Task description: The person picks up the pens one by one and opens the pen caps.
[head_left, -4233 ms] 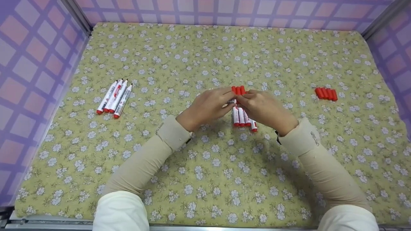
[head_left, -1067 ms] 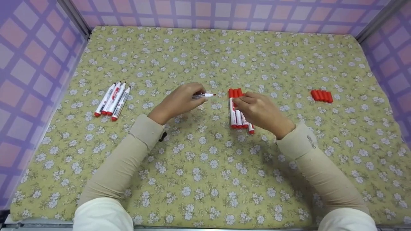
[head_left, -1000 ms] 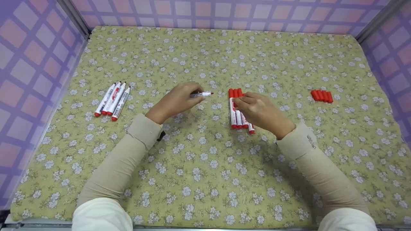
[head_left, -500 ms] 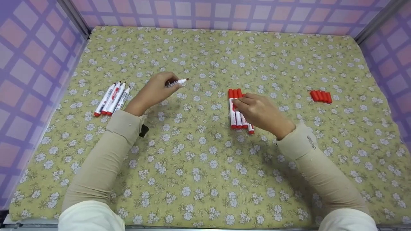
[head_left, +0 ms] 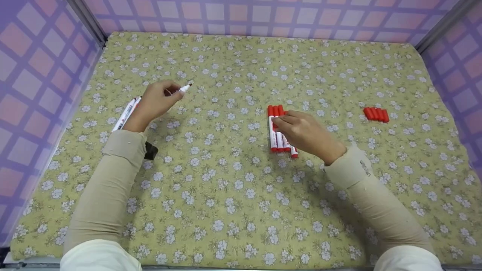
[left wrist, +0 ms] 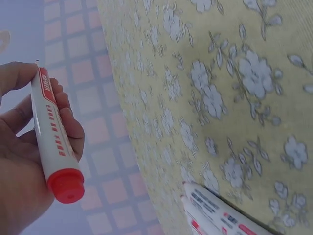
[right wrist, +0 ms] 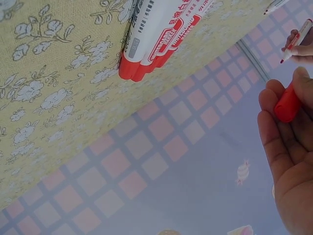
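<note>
The left hand (head_left: 156, 101) grips an uncapped marker (head_left: 183, 89) above the uncapped pile (head_left: 127, 113), well apart from the right hand (head_left: 301, 131), which pinches its red cap (right wrist: 287, 104) over the capped markers (head_left: 276, 131).

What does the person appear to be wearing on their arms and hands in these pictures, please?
Both arms wear snug beige sleeves reaching the wrists, with looser cream-white cloth above near the elbows. The right sleeve carries small grey lettering near its cuff, too small to read. A dark strap or device shows under the left wrist. The left hand and right hand are bare, without gloves.
</note>
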Demonstrator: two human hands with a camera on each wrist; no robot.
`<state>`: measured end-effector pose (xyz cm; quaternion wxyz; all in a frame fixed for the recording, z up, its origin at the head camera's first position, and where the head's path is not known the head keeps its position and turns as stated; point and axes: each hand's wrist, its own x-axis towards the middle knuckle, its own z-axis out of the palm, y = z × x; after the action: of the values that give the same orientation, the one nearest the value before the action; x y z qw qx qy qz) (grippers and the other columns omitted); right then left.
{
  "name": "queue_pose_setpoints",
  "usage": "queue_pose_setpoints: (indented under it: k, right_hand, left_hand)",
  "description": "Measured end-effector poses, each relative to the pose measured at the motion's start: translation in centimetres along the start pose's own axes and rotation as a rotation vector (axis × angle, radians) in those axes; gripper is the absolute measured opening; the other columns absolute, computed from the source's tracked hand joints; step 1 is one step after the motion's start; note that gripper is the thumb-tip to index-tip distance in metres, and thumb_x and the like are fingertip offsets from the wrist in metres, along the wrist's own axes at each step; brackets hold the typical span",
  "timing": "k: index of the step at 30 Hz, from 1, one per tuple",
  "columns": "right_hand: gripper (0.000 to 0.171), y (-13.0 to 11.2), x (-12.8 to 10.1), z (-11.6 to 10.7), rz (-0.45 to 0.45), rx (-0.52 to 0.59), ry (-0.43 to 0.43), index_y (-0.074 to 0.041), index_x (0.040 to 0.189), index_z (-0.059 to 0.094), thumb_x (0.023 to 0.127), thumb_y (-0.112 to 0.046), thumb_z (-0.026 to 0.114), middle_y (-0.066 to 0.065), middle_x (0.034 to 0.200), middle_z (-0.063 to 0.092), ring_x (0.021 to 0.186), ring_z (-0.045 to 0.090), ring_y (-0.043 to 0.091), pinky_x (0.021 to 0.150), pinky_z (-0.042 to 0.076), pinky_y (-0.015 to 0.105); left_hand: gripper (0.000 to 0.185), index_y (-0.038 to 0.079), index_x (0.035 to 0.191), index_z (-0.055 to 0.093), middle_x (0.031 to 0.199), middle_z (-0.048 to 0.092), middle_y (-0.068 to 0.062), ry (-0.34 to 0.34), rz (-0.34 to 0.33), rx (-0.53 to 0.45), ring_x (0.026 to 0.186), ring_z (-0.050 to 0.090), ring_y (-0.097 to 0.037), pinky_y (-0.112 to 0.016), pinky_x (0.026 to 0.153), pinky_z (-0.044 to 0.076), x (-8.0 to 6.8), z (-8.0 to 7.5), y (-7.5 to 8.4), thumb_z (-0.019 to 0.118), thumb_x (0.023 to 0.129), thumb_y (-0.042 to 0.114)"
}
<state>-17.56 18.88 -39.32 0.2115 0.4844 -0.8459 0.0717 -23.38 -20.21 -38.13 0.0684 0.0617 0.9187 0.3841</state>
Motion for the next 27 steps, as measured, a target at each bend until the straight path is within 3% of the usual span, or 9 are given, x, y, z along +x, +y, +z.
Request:
queue_pose_setpoints:
  k: [5,17,22,27]
  right_hand:
    - [0.024,0.0,-0.1,0.2,-0.003,0.007,0.000,0.004,0.108,0.070,0.084,0.002,0.069,0.018,0.098,0.073,0.091,0.069,0.032,0.080,0.056,0.040]
    - [0.023,0.0,0.0,0.2,-0.006,0.000,-0.018,0.003,0.109,0.070,0.086,0.001,0.067,0.017,0.098,0.073,0.086,0.070,0.030,0.078,0.057,0.039]
    - [0.023,-0.1,0.1,0.3,-0.008,0.019,-0.030,0.004,0.110,0.069,0.088,0.001,0.066,0.018,0.098,0.073,0.087,0.070,0.030,0.079,0.057,0.038]
    - [0.024,-0.1,0.1,0.3,-0.011,0.028,-0.031,0.005,0.110,0.069,0.086,0.002,0.068,0.018,0.098,0.073,0.089,0.070,0.030,0.080,0.057,0.039]
  left_hand:
    - [0.042,0.006,0.125,0.059,0.112,0.058,-0.012,0.034,-0.078,-0.003,0.090,0.050,-0.018,-0.034,0.074,0.041,-0.3,-1.3,-1.3,0.050,0.099,0.037]
    - [0.050,-0.001,0.130,0.053,0.123,0.051,-0.021,0.111,-0.170,0.017,0.094,0.048,-0.023,-0.035,0.077,0.041,-1.1,-3.7,-4.8,0.049,0.098,0.038]
    - [0.049,0.001,0.130,0.054,0.117,0.053,-0.017,0.157,-0.244,0.011,0.084,0.049,-0.017,-0.030,0.070,0.042,-1.2,-4.3,-6.1,0.050,0.098,0.037]
    - [0.046,-0.003,0.126,0.057,0.113,0.055,-0.017,0.211,-0.274,0.022,0.088,0.049,-0.017,-0.031,0.075,0.041,-1.3,-4.7,-7.3,0.053,0.097,0.033]
